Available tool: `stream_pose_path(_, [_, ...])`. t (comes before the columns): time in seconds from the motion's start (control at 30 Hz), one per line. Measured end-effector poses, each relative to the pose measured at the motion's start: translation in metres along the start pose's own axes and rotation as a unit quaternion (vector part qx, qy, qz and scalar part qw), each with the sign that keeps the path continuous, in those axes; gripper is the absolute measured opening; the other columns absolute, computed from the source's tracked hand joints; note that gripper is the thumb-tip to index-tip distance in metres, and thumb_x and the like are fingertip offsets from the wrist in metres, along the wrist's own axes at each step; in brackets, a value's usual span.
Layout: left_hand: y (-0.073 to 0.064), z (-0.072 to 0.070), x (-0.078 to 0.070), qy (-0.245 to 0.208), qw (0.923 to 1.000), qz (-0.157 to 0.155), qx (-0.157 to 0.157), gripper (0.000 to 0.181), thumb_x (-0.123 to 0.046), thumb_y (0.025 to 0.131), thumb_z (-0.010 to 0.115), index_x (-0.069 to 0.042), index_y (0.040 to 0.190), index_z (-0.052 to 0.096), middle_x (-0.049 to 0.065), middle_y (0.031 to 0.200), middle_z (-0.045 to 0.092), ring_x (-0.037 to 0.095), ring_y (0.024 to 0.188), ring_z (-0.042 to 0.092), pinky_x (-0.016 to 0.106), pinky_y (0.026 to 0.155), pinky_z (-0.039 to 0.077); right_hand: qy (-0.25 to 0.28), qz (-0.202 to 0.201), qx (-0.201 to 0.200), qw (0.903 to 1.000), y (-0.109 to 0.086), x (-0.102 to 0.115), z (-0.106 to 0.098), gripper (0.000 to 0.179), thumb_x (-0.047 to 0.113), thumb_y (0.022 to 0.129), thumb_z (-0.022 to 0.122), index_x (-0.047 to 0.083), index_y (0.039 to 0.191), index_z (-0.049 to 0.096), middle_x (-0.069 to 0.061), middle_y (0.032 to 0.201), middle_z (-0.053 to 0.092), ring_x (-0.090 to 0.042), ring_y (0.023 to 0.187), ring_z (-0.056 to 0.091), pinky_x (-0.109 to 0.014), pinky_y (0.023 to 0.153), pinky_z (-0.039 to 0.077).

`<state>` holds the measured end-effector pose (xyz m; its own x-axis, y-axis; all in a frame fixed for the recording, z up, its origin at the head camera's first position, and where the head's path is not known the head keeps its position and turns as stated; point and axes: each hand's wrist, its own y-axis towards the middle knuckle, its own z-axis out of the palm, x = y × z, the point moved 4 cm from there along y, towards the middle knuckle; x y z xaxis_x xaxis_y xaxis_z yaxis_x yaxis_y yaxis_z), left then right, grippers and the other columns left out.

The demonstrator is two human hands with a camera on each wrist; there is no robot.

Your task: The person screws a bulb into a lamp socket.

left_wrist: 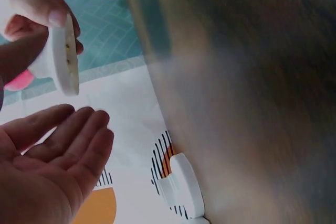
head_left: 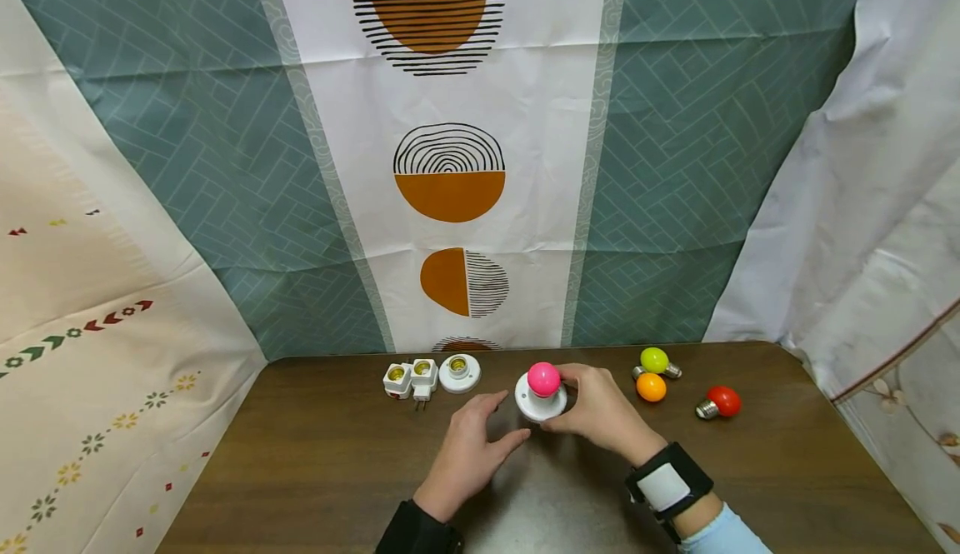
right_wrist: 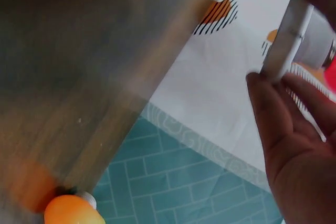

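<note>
With our right grip (head_left: 603, 408) we are pinching a white round base (head_left: 531, 406) by its rim, and a pink bulb (head_left: 543, 378) is standing in its middle, just beside our fingers. We are probably choosing the rim so that the base is staying steady while the bulb is being spared any squeeze. In the left wrist view the underside of the base is facing the desk (head_left: 337, 471) and hanging clear of it, so our right grip seems to be bearing the weight alone.

Our left grip (head_left: 471, 450) is resting loosely spread and holding nothing, its thumb and fingertips curving just short of the opposite rim; we are judging that this is leaving it well placed to support that side.

Beyond our left grip and to its left, two square sockets (head_left: 397, 380) (head_left: 424, 374) and a second round base (head_left: 459, 374) are sitting together. To the right of our right grip, a yellow-green bulb (head_left: 655, 360) and an orange bulb (head_left: 651, 387) are lying close together, a red bulb (head_left: 724, 401) farther right. We are likely keeping sockets and bulbs on separate sides for easy reach.
</note>
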<state>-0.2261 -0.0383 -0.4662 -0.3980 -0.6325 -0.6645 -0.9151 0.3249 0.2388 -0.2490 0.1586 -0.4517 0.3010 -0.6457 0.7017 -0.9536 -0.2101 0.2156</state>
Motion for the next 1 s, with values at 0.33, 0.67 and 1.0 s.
stream_pose_path(0.33, [-0.001,-0.009,0.004,0.087,0.9947,-0.026,-0.049,0.042,-0.029,0.085,0.067,-0.004,0.118,0.062,0.009,0.118,0.061,0.024,0.112,0.056,0.042,0.09,0.048,-0.058,0.087,-0.103,0.9892,0.02,-0.033,-0.013,0.068,0.026,0.054,0.09,0.001,0.111,0.063,-0.012,0.105,0.068,-0.025,0.091,0.064,-0.044,0.082,0.053])
stream_pose_path(0.67, [0.0,-0.007,0.007,0.168,0.9833,-0.017,-0.068,0.04,-0.035,0.085,0.066,-0.005,0.112,0.065,0.006,0.107,0.064,0.021,0.101,0.058,0.038,0.084,0.049,-0.063,0.168,-0.134,0.9746,0.033,-0.059,-0.011,0.071,0.026,0.058,0.087,-0.005,0.115,0.06,-0.02,0.109,0.066,-0.033,0.094,0.063,-0.046,0.081,0.052])
stream_pose_path(1.0, [-0.002,-0.006,0.007,0.181,0.9819,-0.017,-0.053,0.039,-0.035,0.085,0.066,-0.005,0.109,0.066,0.007,0.108,0.064,0.023,0.102,0.059,0.039,0.086,0.049,-0.088,0.182,-0.133,0.9703,0.04,-0.075,-0.007,0.069,0.026,0.058,0.087,-0.007,0.112,0.061,-0.023,0.107,0.066,-0.037,0.094,0.062,-0.048,0.081,0.048])
